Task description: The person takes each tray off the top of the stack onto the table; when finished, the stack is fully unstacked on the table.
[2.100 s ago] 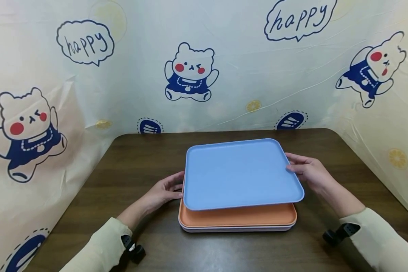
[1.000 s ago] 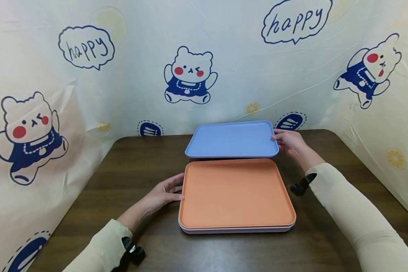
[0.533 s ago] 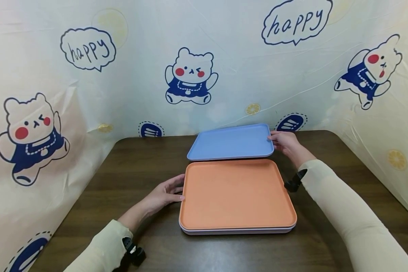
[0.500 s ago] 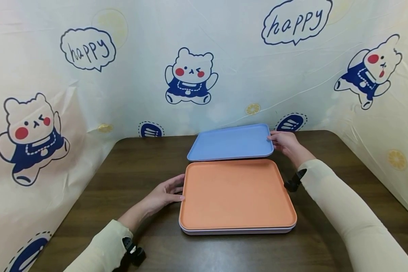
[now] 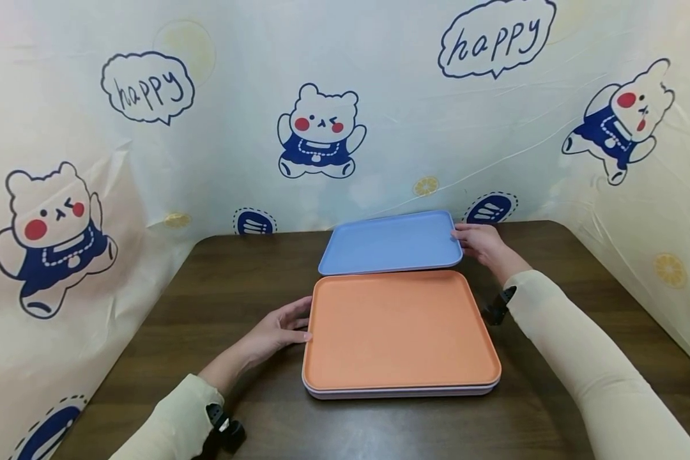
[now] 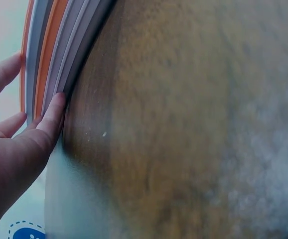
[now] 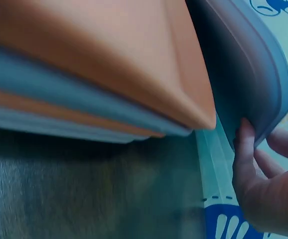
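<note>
A stack of rectangular trays with an orange tray (image 5: 402, 329) on top lies on the table. In the left wrist view its side shows orange, grey-blue and pale rims. My left hand (image 5: 270, 332) touches the stack's left side with spread, mostly straight fingers (image 6: 52, 117). Behind the stack is a blue tray (image 5: 391, 241), its near edge close to the orange tray's far rim. My right hand (image 5: 485, 246) pinches the blue tray's right edge between thumb and fingers (image 7: 244, 149). Whether the blue tray rests on the table cannot be told.
The dark wooden table (image 5: 207, 281) has rounded far corners. A pale cloth with bear prints (image 5: 322, 131) hangs behind it and at both sides. A black device (image 5: 227, 428) is strapped to the left wrist, another (image 5: 499, 305) to the right.
From above the stack, my right hand has carried the blue tray away to the far side, uncovering the orange one. Lately it shifts only slightly. My left hand stays at the stack's side.
</note>
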The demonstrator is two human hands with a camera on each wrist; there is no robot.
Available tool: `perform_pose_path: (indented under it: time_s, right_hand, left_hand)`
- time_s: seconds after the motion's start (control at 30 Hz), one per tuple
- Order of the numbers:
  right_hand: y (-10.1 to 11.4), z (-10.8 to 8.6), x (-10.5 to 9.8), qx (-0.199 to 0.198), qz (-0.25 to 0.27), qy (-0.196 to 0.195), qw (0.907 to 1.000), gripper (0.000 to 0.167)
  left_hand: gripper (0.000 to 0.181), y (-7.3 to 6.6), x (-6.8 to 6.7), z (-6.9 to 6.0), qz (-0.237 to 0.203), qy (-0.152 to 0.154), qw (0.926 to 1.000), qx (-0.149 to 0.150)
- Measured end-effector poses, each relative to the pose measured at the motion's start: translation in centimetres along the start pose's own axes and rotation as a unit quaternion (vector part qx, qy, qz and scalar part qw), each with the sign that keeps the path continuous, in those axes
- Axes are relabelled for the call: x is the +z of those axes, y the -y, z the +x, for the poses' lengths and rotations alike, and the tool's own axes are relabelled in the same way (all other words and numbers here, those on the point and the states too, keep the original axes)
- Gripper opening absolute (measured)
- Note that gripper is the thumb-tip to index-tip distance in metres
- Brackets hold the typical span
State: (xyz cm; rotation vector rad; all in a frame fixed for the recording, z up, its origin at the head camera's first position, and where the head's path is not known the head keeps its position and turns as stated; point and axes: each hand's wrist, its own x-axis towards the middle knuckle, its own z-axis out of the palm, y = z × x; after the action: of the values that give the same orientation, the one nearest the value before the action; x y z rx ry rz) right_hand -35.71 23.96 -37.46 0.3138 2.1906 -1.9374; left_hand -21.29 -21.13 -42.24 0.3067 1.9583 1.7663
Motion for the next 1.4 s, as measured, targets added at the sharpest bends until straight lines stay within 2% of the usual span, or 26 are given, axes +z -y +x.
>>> perform_pose_path:
  time_s: [0.23,0.47,0.6,0.8,0.93,1.17,1.4]
  right_hand:
    - [-0.3,0.1,-0.6,-0.016,-0.008,0.07,0.9974,0.055]
    - [-0.9,0.3,-1.1,-0.041,-0.014,0.109,0.993,0.055]
    - [-1.5,0.8,-1.2,-0.052,-0.029,0.105,0.9926,0.054]
    - [-2.4,1.4,-1.3,-0.047,-0.037,0.1,0.9932,0.053]
    - [-2.8,1.5,-1.3,-0.051,-0.043,0.106,0.9921,0.054]
    - [-3.5,1.6,-1.5,-0.04,-0.09,0.117,0.9882,0.056]
    - [-4.3,1.7,-1.7,-0.045,-0.107,0.132,0.9845,0.057]
  left_hand:
    - [0.079,0.1,0.0,-0.2,0.012,-0.005,0.9999,-0.003]
    - [0.079,-0.1,0.0,-0.2,0.018,-0.006,0.9998,-0.002]
    - [0.079,-0.2,0.0,-0.1,0.02,-0.007,0.9998,-0.002]
    - [0.078,-0.2,0.2,-0.2,0.014,-0.002,0.9999,-0.002]
    - [0.079,-0.2,0.1,-0.2,0.013,-0.006,0.9999,-0.005]
    - [0.08,-0.2,0.0,-0.1,0.016,-0.007,0.9998,-0.003]
    - [0.08,-0.3,0.1,-0.2,0.018,-0.011,0.9998,-0.007]
